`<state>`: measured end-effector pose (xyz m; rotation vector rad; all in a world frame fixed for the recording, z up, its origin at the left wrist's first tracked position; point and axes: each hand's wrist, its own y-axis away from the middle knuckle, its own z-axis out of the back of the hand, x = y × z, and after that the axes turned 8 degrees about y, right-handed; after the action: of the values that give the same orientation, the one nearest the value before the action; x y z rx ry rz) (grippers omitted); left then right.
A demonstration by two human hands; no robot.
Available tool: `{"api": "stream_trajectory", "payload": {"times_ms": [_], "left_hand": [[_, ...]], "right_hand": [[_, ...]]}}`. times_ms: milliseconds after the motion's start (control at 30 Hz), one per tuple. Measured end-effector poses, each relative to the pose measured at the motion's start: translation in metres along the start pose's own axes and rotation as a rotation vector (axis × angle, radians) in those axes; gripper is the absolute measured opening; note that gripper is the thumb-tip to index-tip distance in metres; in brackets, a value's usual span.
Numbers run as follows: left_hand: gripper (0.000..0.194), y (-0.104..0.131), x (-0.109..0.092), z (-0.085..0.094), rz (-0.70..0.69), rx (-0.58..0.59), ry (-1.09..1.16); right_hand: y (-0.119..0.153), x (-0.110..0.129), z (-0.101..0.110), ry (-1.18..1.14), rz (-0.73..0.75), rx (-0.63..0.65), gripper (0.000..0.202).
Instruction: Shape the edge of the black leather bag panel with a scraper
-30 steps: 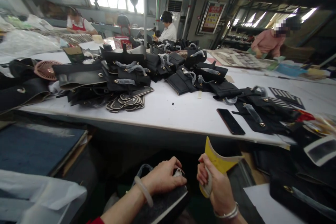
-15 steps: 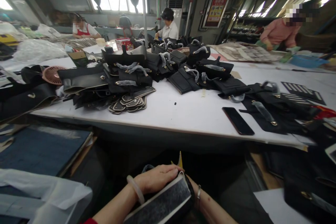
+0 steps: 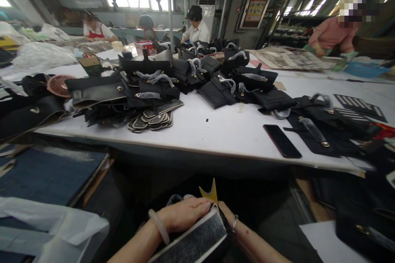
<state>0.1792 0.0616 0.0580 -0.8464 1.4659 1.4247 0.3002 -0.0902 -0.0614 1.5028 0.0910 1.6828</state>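
Observation:
Low in front of me, a black bag piece [image 3: 193,239] with a dark grey panel and pale edges is held at a slant. My left hand [image 3: 187,215] lies over its far upper edge, fingers together and pressed along it. Behind its right end is my right hand [image 3: 226,212], its fingers hidden by the bag piece. A yellow piece with a V-shaped notch [image 3: 210,194] sticks up just beyond both hands; what grips it cannot be seen. Clear wrapping shows behind my left hand.
Black handbags [image 3: 216,90] with wrapped handles crowd the white table [image 3: 197,139]. A stack of black pieces [image 3: 151,121], a phone [image 3: 282,141] and a pink fan [image 3: 61,85] lie there too. Blue boards [image 3: 46,176] stand left. Several people work beyond.
The yellow notched piece shows more above the hands, its two points now visible. My left hand stays on the bag piece. The view has shifted slightly.

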Motion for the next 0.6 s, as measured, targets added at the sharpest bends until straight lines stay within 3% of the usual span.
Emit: {"api": "stream_trajectory", "payload": {"times_ms": [67,167,267,367,433,533,600], "left_hand": [[0.059,-0.001,0.002,0.000,-0.008,0.006,-0.007],[0.059,-0.002,0.005,0.000,0.010,-0.007,0.005],[0.058,-0.003,0.004,0.000,0.034,-0.024,0.032],[0.052,-0.002,0.000,0.002,0.027,-0.024,0.055],[0.047,-0.001,-0.002,0.003,0.014,-0.019,0.074],[0.045,0.000,0.001,0.001,0.050,-0.065,0.124],[0.053,0.000,0.006,-0.002,0.108,-0.117,0.206]], "right_hand": [[0.007,0.009,0.024,0.056,-0.026,0.026,0.043],[0.018,0.030,0.080,0.175,-0.085,0.146,0.059],[0.029,0.058,0.126,0.340,-0.198,0.518,0.072],[0.037,0.087,0.135,0.549,-0.246,0.799,0.066],[0.038,0.102,0.124,0.717,-0.135,0.765,0.051],[0.037,0.116,0.106,0.994,0.179,0.454,0.031],[0.033,0.121,0.098,1.156,0.338,0.255,0.037]]}}
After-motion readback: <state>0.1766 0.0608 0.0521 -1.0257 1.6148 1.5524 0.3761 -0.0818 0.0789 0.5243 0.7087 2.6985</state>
